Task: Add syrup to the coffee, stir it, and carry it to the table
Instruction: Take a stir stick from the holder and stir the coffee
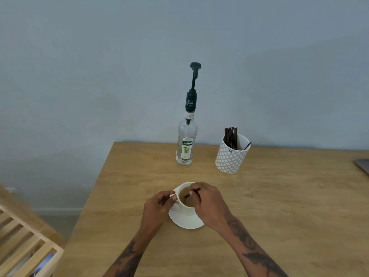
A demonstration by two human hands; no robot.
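From the head camera, looking down at a wooden table (279,206) set against a pale blue wall (99,66). Front and centre sits a white cup (182,203) of light brown coffee (186,197), standing on a white saucer (185,220) near the table's near-left part. The left hand (157,206) is at the cup's handle, thumb and fingers curled and pinching it from the left side. The right hand (207,202) reaches over the cup's right rim, fingers bunched and pinching a thin dark stirrer (192,193) that slants down into the coffee. Both forearms come in from the bottom edge. Behind the cup, close to the wall, stands the syrup bottle (186,144), clear glass, upright, with a tall dark pump (193,84) on top and a green and white label. Just to its right, well apart from the cup, is a white patterned holder (231,156) with a bundle of dark stirring sticks (231,136) poking out. At the lower left there is a slatted wooden rack (26,240), and a dark flat object (363,165) barely shows at the right edge, too cropped to tell what it is.
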